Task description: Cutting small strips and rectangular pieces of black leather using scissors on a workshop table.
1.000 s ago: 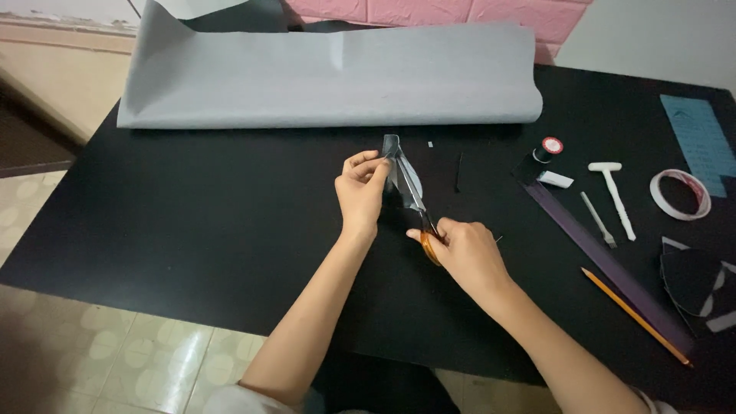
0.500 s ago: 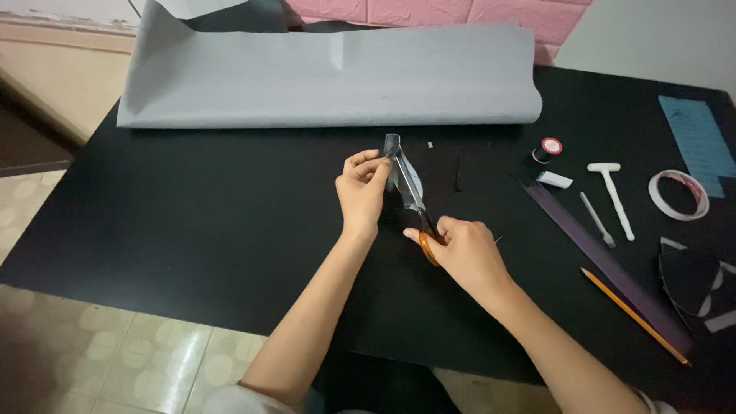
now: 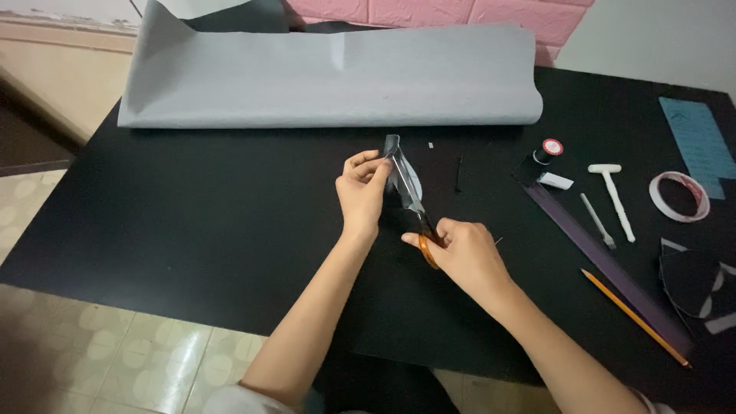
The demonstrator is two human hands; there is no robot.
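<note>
i have my left hand (image 3: 362, 186) pinching a small grey-and-black piece (image 3: 399, 165) upright, fingers closed on its edge so it stays taut. my right hand (image 3: 460, 249) is curled shut through the orange handles of the scissors (image 3: 414, 205), blades running up along the piece. beyond both hands lies a grey roll of sheet (image 3: 330, 77); a ruler (image 3: 606, 264) and pencil (image 3: 632, 316) sit on the black surface (image 3: 192, 222), right of my right hand.
</note>
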